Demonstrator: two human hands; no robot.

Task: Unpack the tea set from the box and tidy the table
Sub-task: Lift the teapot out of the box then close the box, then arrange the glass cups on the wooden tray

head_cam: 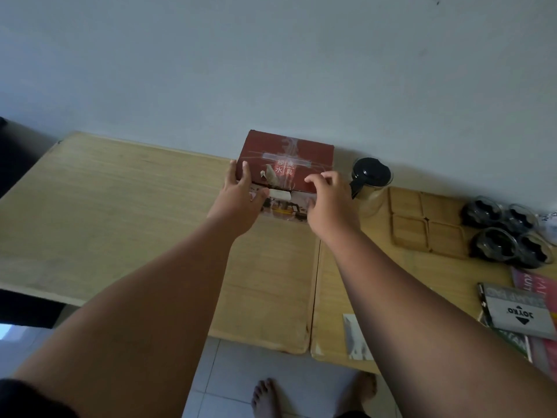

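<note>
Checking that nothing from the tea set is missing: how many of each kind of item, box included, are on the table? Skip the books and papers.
red box: 1
glass pitcher with a black lid: 1
wooden coasters: 4
glass cups: 4
Total: 10

Wood tables (105, 212) abutting; red box (286, 152) (by wall) near seam; rt: jug (372, 176), coasters (425, 224), cups (494, 245), books (518, 315).
</note>
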